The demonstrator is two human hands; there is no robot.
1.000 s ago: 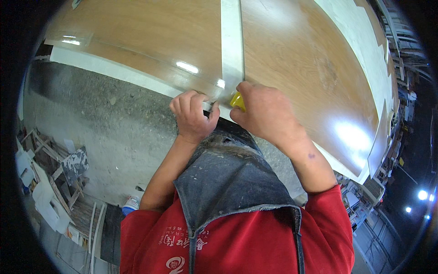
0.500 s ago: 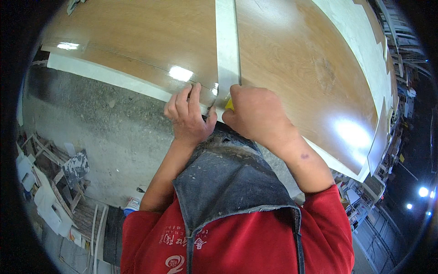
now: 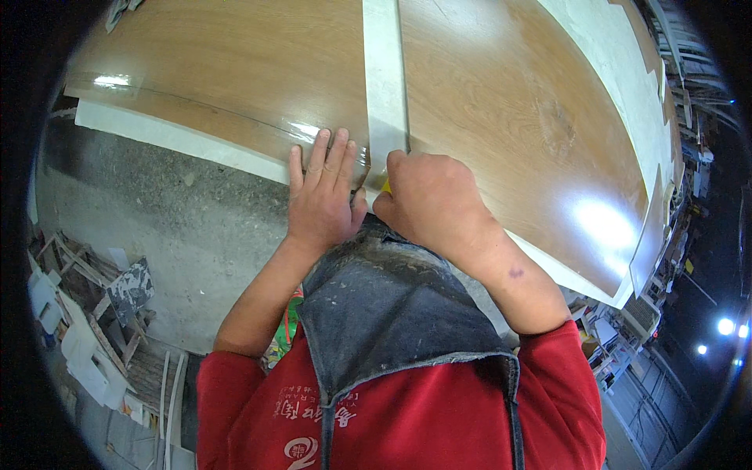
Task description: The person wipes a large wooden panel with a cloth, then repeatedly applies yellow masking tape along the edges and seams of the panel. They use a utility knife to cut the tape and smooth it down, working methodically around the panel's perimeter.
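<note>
My left hand (image 3: 325, 188) lies flat near the front right corner of a brown wood-grain panel (image 3: 235, 63), fingers stretched out. Next to it, my right hand (image 3: 435, 192) is closed around a small yellow tool (image 3: 385, 186); only a sliver of it shows, so its kind cannot be told. This hand is over the front end of a white strip (image 3: 382, 70) that runs between the left panel and a second wood-grain panel (image 3: 486, 86). A shiny, see-through film (image 3: 301, 128) seems to lie along the left panel's front edge.
A pale border (image 3: 180, 145) juts out below the left panel. Grey concrete floor (image 3: 180, 227) extends beneath. Wooden frames and white pieces (image 3: 94, 345) stand at the lower left. My dark apron (image 3: 399, 305) hangs close to the panel edge. Clutter lines the far right.
My left hand has gone from bent fingers at the panel's edge to lying flat on it. The right hand has shifted slightly left, still gripping the yellow tool.
</note>
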